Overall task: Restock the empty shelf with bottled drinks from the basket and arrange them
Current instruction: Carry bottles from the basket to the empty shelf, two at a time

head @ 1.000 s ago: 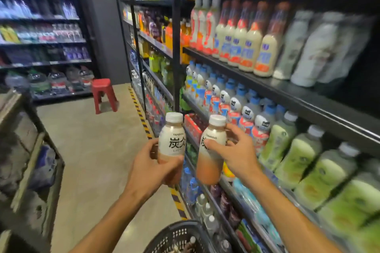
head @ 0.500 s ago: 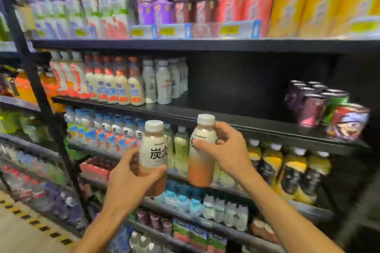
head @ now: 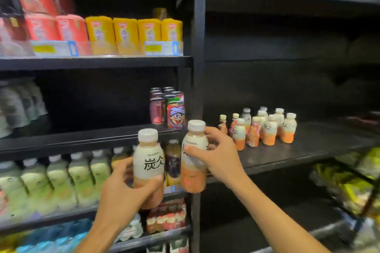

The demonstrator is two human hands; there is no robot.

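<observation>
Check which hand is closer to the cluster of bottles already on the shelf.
Right. The right hand, holding a bottle, is just left of the cluster. The left hand is lower and farther left, past the post.

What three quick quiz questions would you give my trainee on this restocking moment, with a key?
1. True or false: each hand holds one bottle.
2. Where do the matching bottles already stand? A) on the dark shelf right of the black upright post B) on the top shelf beside the yellow packs C) in a basket
3. What stands on the shelf just left of the post, behind the raised bottles?

Key:
1. True: the left hand grips the left bottle and the right hand grips the right bottle.
2. A: the cluster of bottles stands on the dark shelf, right of the post.
3. The cans.
</observation>
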